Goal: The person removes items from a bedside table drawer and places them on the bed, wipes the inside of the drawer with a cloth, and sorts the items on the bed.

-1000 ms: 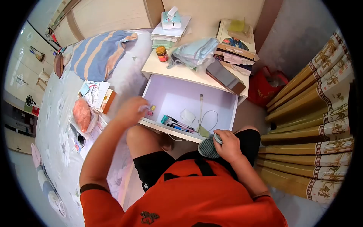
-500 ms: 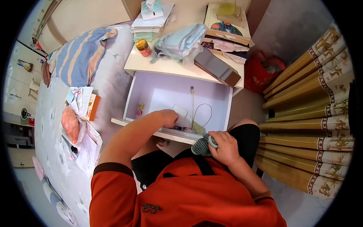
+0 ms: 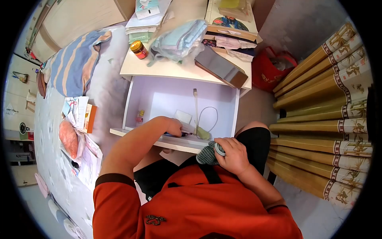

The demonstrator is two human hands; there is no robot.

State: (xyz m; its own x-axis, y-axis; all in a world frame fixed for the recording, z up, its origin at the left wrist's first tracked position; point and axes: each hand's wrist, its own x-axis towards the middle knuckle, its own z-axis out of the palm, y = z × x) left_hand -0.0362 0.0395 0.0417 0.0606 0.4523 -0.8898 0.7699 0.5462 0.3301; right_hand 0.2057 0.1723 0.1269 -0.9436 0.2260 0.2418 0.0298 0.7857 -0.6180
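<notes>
My left hand (image 3: 172,126) reaches down inside the front of the open drawer (image 3: 159,93), its fingers curled and mostly hidden. Dark, slim pen-like items (image 3: 184,134) lie at its fingertips; whether they are gripped is not clear. Above my lap, my right hand (image 3: 235,156) is closed around a grey-green ribbed, knitted-looking bundle (image 3: 207,154). A pale ring (image 3: 219,149) shows under its fingers. Elsewhere in the drawer are a white square item (image 3: 183,116), a white cable (image 3: 195,103), a small green item (image 3: 203,133) and small yellow and pink items (image 3: 140,116).
On the cabinet top sit a brown-lidded jar (image 3: 139,49), a plastic bag of blue masks (image 3: 179,40), a dark flat case (image 3: 221,66) and stacked papers (image 3: 145,24). A red bag (image 3: 272,71) and curtains (image 3: 322,127) are at right. The bed (image 3: 51,139) is at left.
The whole view has shifted slightly, with the drawer a little further left and the scene lower at the left. My left hand stays low in the drawer; my right hand still holds the bundle.
</notes>
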